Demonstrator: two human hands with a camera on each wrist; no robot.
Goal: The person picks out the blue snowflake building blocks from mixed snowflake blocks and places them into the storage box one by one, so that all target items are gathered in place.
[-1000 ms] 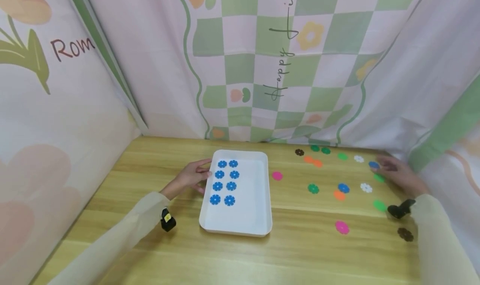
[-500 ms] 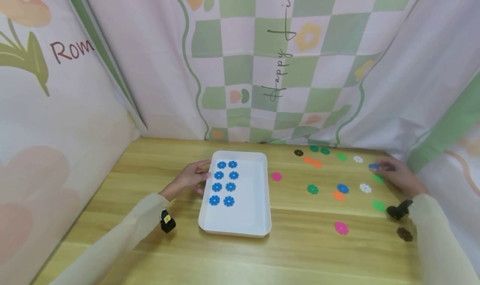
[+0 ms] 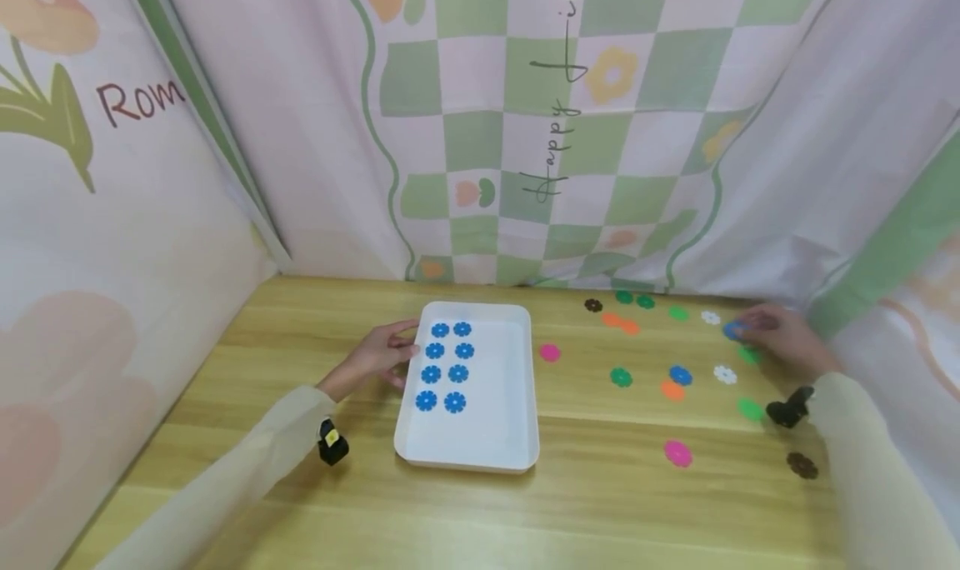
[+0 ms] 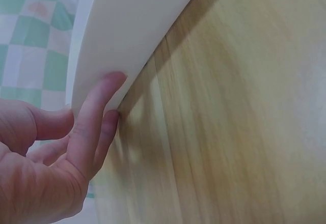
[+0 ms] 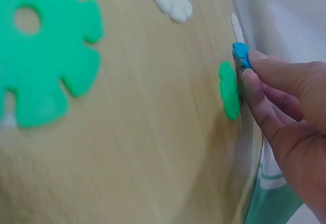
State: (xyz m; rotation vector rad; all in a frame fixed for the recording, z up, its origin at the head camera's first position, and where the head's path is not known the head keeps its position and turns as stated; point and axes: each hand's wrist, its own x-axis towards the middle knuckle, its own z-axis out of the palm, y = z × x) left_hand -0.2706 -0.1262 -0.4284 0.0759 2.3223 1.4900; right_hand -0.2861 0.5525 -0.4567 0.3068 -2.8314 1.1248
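My right hand (image 3: 783, 337) pinches a blue flower-shaped disc (image 3: 733, 331) between thumb and fingers at the far right of the table. In the right wrist view the blue disc (image 5: 241, 55) shows edge-on at the fingertips, beside a green disc (image 5: 229, 90). My left hand (image 3: 378, 353) rests against the left side of a white tray (image 3: 498, 462). Seen from the left wrist, the left thumb touches the rim and nearly straight fingers (image 4: 99, 102) lie along the outer wall. Several blue discs (image 3: 458, 374) lie in two columns inside the tray.
Loose discs lie across the right of the wooden table (image 3: 600, 503): pink (image 3: 678, 453), orange (image 3: 672, 390), white (image 3: 725, 374), brown (image 3: 802, 466) and green (image 3: 621, 377). Another blue disc (image 3: 681, 375) overlaps the orange one. A printed curtain (image 3: 517, 137) hangs behind.
The blue disc has come up off the spot by the light green disc, pinched in my right hand, and shifted slightly left. My left hand stays at the tray's side.
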